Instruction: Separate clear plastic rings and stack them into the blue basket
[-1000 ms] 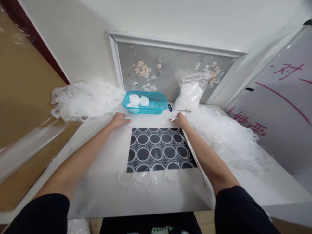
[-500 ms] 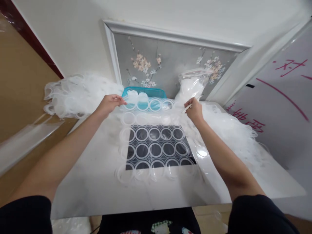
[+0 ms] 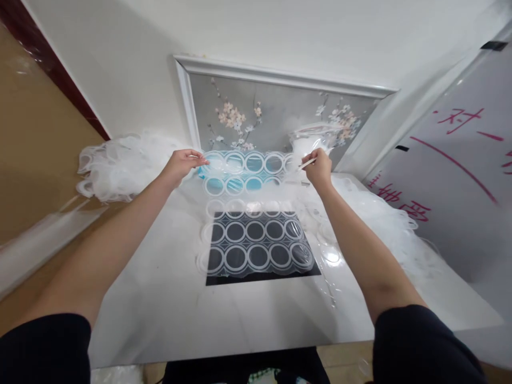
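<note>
A clear plastic sheet point(image 3: 256, 230) with rows of white rings is stretched between my hands. My left hand point(image 3: 184, 164) pinches its far left corner. At the far right corner my right hand point(image 3: 317, 166) is closed on the sheet and also holds a thin white stick point(image 3: 307, 163). The sheet's near part lies over a black patterned mat point(image 3: 262, 278) on the white table. Behind the sheet's raised far part, a blue tray point(image 3: 202, 172) shows through, mostly covered.
Piles of clear ring-shaped pieces lie at the left point(image 3: 120, 165) and right point(image 3: 370, 213). A filled plastic bag point(image 3: 306, 140) stands behind my right hand. A framed flower picture point(image 3: 280, 106) leans at the wall; a whiteboard point(image 3: 452, 160) stands right.
The sheet has moved away from me and its far edge is higher, covering the blue tray. Its near edge now lies on the mat instead of past it. The view has tilted slightly.
</note>
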Motion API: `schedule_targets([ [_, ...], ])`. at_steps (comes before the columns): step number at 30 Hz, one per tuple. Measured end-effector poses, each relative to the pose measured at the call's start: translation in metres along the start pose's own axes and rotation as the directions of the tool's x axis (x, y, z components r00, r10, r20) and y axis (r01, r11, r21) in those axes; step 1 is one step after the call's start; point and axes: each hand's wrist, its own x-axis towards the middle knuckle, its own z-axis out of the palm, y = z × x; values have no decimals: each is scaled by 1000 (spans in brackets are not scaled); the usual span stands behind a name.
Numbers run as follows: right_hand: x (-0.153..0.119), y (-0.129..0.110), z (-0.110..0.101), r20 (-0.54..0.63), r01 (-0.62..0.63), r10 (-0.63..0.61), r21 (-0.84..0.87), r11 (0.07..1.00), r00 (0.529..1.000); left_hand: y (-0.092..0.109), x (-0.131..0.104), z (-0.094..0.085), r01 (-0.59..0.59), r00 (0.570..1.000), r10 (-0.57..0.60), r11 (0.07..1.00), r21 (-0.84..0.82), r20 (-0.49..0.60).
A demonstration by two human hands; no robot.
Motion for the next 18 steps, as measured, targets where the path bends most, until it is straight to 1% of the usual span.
schedule_targets([
  [4,1,9,6,-23,27,-26,67,997,999,-11,6,4,-31,999,33,997,-68,22],
  [6,-6,17,8,-11,65,-64,113,992,998,-21,6,3,-59,996,64,995,-79,63],
  [7,-11,22,8,9,81,-83,134,988,996,-27,4,2,-73,992,78,996,-59,97],
  [9,-28,34,7,84,112,-126,150,982,988,-44,-2,-2,-131,973,115,989,65,201],
  [10,-38,41,6,135,129,-146,128,983,980,-53,-6,-4,-169,957,129,976,140,259],
  [12,-60,53,3,271,170,-171,25,985,947,-72,-15,-8,-241,923,136,933,266,359],
  [15,-87,67,1,467,229,-158,-99,968,870,-97,-27,-9,-384,865,149,811,441,480],
  [17,-96,71,2,532,238,-143,-113,965,834,-107,-32,-7,-478,825,157,707,521,543],
  [18,-98,72,2,545,237,-138,-115,965,827,-110,-34,-6,-505,813,160,672,542,560],
])
